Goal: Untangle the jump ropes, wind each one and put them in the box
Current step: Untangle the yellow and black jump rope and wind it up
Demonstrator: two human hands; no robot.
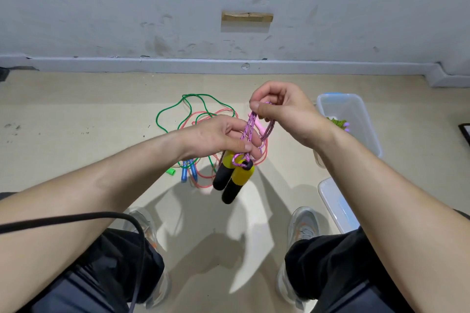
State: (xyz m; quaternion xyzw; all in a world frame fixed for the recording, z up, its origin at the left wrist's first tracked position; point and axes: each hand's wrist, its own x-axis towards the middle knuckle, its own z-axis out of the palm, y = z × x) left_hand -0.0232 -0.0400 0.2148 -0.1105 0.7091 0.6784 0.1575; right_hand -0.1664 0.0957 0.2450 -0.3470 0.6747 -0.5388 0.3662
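A purple braided jump rope [250,126] is stretched in several strands between my hands. My right hand [284,112] pinches the upper loops of it. My left hand [221,137] grips the strands lower down, just above its two yellow-and-black handles [232,180], which hang in the air. On the floor behind lie a green rope [178,107] and a pink rope [203,119], tangled together, with blue handles [188,173] and a green handle [171,172] at the near side. A clear plastic box [366,122] stands to the right with a green rope [337,122] inside.
The box's clear lid [335,203] lies on the floor near my right foot [302,226]. My left foot [142,221] is below the rope pile. A black cable [76,218] crosses my left arm. A grey wall with a skirting [229,63] runs behind.
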